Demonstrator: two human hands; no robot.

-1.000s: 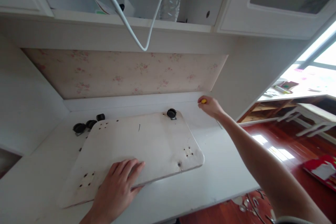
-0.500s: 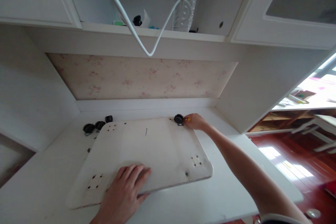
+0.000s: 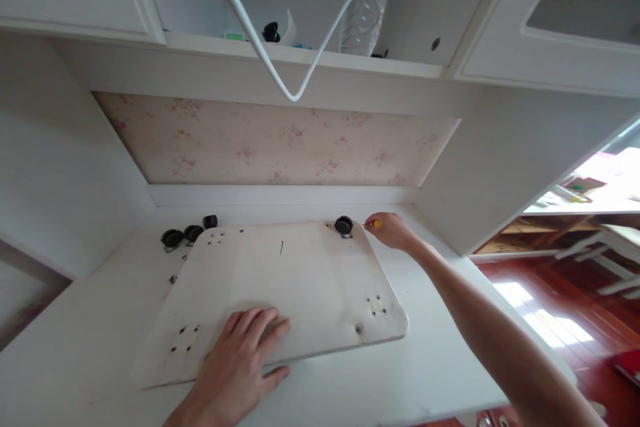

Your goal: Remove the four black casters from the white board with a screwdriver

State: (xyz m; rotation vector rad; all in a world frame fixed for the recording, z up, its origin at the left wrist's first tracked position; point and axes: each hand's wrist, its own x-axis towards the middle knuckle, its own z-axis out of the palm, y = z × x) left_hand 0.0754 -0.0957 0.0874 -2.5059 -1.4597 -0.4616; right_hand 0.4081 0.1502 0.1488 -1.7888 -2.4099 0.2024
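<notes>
A white board (image 3: 310, 280) with rounded corners and groups of small holes lies on the white desktop. My left hand (image 3: 243, 357) rests on its near edge, fingers spread on the surface and thumb below the rim. At the far right corner sits a black caster wheel (image 3: 344, 225) on a metal plate. Just right of it, my right hand (image 3: 393, 230) is closed around a small screwdriver (image 3: 377, 223) with a yellow handle. Its thin tip points left, apart from the caster. Several holes show at the other corners, without wheels.
Three loose black casters (image 3: 193, 233) and small hardware (image 3: 173, 279) lie left of the board. A white cable (image 3: 294, 96) hangs in front of the upper shelf, where a plastic bottle (image 3: 367, 10) stands. Side panels (image 3: 500, 160) bound the desk. A white stool (image 3: 607, 250) is at right.
My right hand has drawn the screwdriver back to the right, away from the caster. My left hand stays on the board, its thumb slightly farther out. The view has shifted slightly.
</notes>
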